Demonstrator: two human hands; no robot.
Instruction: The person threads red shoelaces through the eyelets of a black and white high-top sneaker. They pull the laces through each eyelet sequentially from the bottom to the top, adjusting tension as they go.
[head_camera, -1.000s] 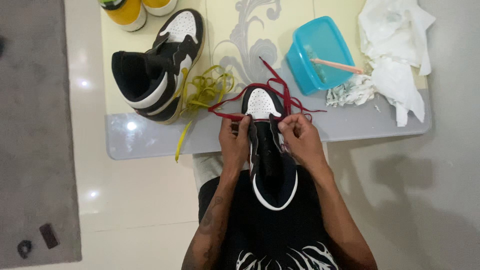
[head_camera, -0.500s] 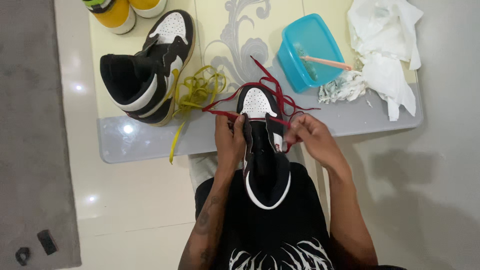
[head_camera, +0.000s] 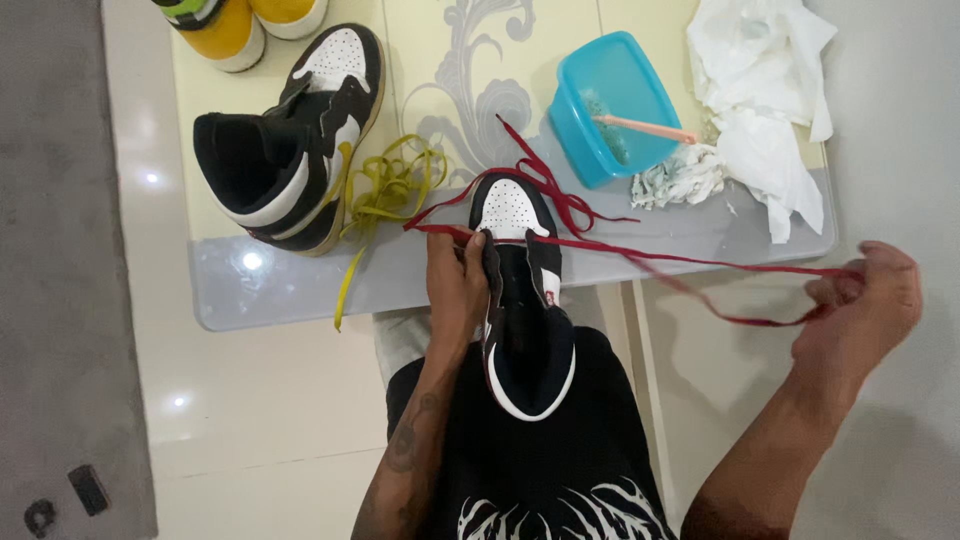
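Head view: taut red lace (head_camera: 700, 265), leather sneaker (head_camera: 520, 290)

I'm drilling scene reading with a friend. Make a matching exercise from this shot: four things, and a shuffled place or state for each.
Things:
1. red lace
2. yellow lace
3. pink-handled brush
4. left hand

Places or states:
A. lies in the blue tub
B. grips the shoe on the lap
C. pulled taut by the right hand
D. heaped loose on the table

Pairs: 1-C, 2-D, 3-A, 4-B
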